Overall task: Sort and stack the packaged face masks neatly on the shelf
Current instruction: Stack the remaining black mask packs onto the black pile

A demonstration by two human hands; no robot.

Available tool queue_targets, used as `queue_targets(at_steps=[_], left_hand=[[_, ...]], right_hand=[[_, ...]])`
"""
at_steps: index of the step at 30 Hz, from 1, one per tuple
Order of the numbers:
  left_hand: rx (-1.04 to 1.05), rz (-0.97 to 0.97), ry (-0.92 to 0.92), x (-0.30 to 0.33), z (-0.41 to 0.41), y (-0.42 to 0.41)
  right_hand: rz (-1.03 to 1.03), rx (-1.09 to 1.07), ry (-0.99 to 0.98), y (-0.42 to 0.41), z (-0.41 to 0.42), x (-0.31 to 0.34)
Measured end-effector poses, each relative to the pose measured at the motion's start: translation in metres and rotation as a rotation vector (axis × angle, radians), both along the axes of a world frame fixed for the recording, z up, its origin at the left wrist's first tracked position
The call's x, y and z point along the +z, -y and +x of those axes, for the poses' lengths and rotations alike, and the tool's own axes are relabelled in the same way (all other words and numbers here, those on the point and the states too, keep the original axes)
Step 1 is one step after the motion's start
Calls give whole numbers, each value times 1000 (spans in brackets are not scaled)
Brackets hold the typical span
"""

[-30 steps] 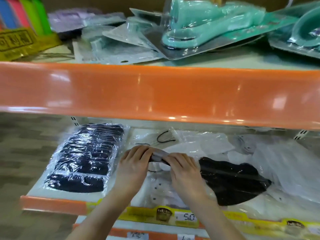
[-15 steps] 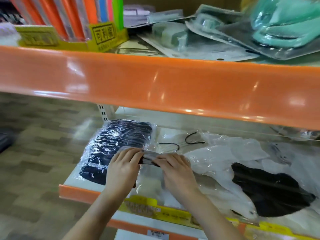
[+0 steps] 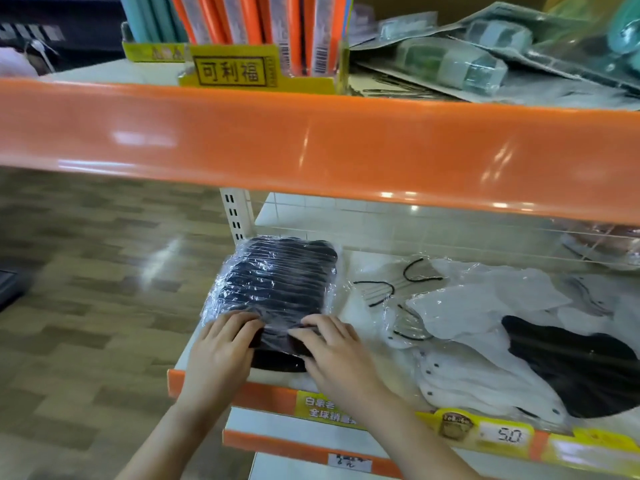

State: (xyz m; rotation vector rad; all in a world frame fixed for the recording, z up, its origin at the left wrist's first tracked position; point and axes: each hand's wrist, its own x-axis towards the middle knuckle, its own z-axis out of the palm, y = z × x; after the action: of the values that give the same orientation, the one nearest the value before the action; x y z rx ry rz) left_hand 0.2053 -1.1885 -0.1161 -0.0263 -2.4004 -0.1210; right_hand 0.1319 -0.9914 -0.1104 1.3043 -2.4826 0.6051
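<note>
A stack of black face masks in clear wrappers [image 3: 277,282] lies at the left end of the lower shelf [image 3: 266,393]. My left hand [image 3: 225,348] and my right hand [image 3: 329,351] press a wrapped black mask [image 3: 277,337] down onto the near end of that stack, fingers curled over its edge. To the right lie loose wrapped white masks [image 3: 478,306] and one wrapped black mask [image 3: 568,365], spread untidily. Black ear loops [image 3: 384,289] show through the plastic between the stack and the white masks.
An orange shelf edge [image 3: 311,143] overhangs just above my hands. On the upper shelf stand a yellow display box [image 3: 235,71] of orange packs and several clear blister packs [image 3: 467,64]. Yellow price labels [image 3: 502,434] line the lower shelf front. Wood-pattern floor [image 3: 86,271] lies left.
Both hands have carried the wrapped black mask leftward from the middle of the shelf and set it on the black stack. The camera view has swung left.
</note>
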Motion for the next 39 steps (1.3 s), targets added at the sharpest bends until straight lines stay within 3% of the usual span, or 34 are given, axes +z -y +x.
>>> queue_targets(at_steps=[8,15,20,39], left_hand=[[-45,82,93,-4,19,23],[-165,-2,274,-10,21,47],[-117,-35,390,-4,12,46],[-3,-26,212,-18,7,28]], right_hand=[[115,-44,16,13,5,-10],[145,-53,11,15,3,-11],[119,-109,-54,18,8,-14],[5,-139,-83,33,14,-10]])
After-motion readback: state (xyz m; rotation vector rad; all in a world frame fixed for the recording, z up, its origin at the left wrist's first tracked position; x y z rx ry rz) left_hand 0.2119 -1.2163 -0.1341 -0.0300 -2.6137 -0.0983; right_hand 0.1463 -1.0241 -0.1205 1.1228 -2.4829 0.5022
